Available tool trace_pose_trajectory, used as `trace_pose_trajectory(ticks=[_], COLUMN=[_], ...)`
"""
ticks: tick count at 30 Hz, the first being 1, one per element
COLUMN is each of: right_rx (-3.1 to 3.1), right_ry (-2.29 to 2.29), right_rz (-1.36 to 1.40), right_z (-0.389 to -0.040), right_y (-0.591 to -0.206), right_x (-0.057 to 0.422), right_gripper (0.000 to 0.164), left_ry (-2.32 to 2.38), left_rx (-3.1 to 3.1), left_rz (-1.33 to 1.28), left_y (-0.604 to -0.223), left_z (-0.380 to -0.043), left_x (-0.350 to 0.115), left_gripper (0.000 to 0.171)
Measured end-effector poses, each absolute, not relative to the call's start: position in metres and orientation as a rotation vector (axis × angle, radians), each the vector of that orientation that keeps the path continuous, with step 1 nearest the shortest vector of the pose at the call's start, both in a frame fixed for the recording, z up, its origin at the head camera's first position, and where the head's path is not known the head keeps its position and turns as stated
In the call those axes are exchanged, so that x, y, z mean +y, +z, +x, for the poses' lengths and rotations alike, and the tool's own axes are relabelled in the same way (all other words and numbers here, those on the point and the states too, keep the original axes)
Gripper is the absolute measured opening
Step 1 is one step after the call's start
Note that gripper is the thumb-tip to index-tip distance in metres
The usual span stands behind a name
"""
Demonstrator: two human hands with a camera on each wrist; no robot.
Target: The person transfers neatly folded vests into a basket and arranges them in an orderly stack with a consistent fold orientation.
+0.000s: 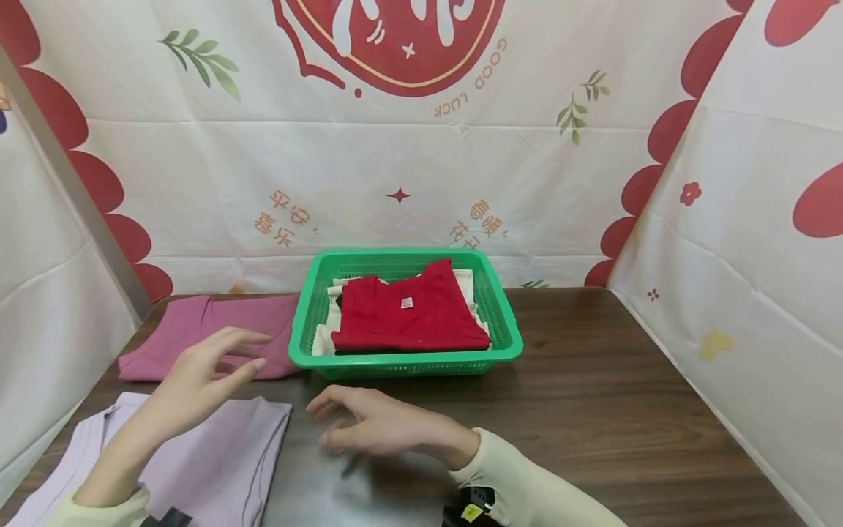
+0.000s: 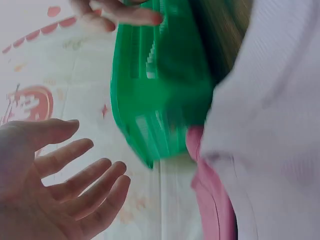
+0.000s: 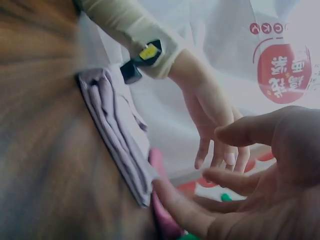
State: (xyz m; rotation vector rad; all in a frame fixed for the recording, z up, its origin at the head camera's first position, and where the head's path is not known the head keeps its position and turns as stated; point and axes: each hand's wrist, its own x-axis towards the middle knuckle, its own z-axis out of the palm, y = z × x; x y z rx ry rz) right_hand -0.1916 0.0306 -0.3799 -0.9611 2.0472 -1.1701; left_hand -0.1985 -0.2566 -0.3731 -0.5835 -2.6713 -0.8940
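My left hand (image 1: pixel 197 380) hovers over the folded garments at the left, its fingers relaxed and holding nothing. Under its wrist lies a folded lavender garment (image 1: pixel 217 454); behind that is a folded dusty-pink garment (image 1: pixel 244 315), partly hidden by the hand. In the middle, my right hand (image 1: pixel 375 421) hangs above the table in front of the basket, fingers loosely bent around nothing. The green plastic basket (image 1: pixel 408 359) holds a folded red garment (image 1: pixel 411 315) with a small white label, on top of cream-coloured cloth (image 1: pixel 325 340). In the right wrist view the lavender garment (image 3: pixel 107 112) shows several stacked layers.
A dark wood-look tabletop (image 1: pixel 593 410) carries everything. White printed fabric (image 1: pixel 369 161) with red scallops hangs behind the basket, and more fabric (image 1: pixel 737 293) closes off the right side. Each wrist wears a black strap.
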Motion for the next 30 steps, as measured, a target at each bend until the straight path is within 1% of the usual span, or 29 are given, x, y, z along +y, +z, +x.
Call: trace_pose_trajectory(ticks=[4, 8, 11, 15, 18, 20, 22, 26, 30], right_rx=[1.986, 1.879, 1.792, 1.716, 1.681, 1.65, 1.607, 1.519, 1.469], right_ry=[-1.165, -1.19, -1.244, -1.334, -1.381, -1.394, -1.401, -1.405, -1.443], right_rz=[-0.844, -0.76, -0.688, -0.606, -0.607, -0.62, -0.639, -0.649, -0.624], right_z=[-0.189, -0.184, -0.179, -0.175, -0.172, -0.17, -0.167, -0.165, -0.166], right_y=[-0.389, -0.398, -0.406, -0.413, -0.416, -0.419, -0.422, -0.426, -0.429], right_x=[0.024, 0.018, 0.011, 0.001, -0.004, -0.007, -0.01, -0.014, -0.017], right_gripper=[0.049, 0.053, 0.051, 0.049, 0.051, 0.052, 0.055, 0.057, 0.053], left_ry=[-0.954, -0.981, -0.849, -0.659, -0.645, -0.636, -0.631, -0.626, -0.659], left_rx=[-2.769, -2.911, -3.06, -3.199, -3.239, -3.259, -3.292, -3.346, -3.372], left_rz=[-0.532, -0.536, -0.508, -0.344, -0.225, -0.192, -0.176, -0.129, -0.014], left_y=[-0.377, -0.382, -0.39, -0.403, -0.408, -0.408, -0.406, -0.403, -0.401], left_z=[-0.201, -0.204, -0.206, -0.21, -0.213, -0.214, -0.214, -0.214, -0.213], left_x=[-0.283, -0.313, -0.342, -0.382, -0.405, -0.414, -0.42, -0.422, -0.423], left_gripper=[0.03, 0.033, 0.044, 0.062, 0.07, 0.073, 0.074, 0.066, 0.06])
